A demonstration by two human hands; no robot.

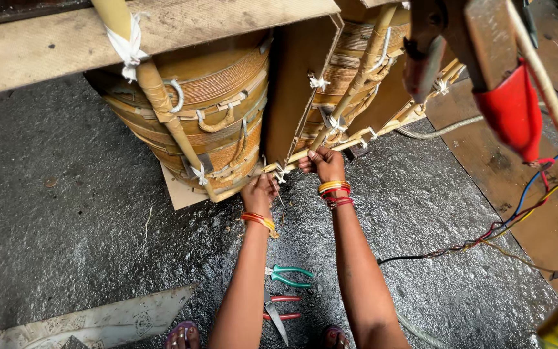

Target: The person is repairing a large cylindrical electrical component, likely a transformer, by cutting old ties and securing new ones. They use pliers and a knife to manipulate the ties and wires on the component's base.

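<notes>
Two large paper-wrapped coils stand ahead: a left coil [208,110] and a right coil [356,64], with a brown board [298,90] between them. Tan insulated leads [163,103] run across them, bound with white cloth ties [126,46]. My left hand [258,192] presses against the foot of the left coil, fingers closed around a thin lead or tie there. My right hand [323,163] is clenched on a tan lead [350,143] at the base of the right coil. Both wrists carry orange and red bangles.
Green-handled pliers [290,276] and red-handled scissors [280,310] lie on the wet dark floor between my forearms. A red cable boot [513,116] hangs at right above coloured wires [518,213]. A wooden plank [85,39] tops the coils. A metal sheet [98,320] lies at lower left.
</notes>
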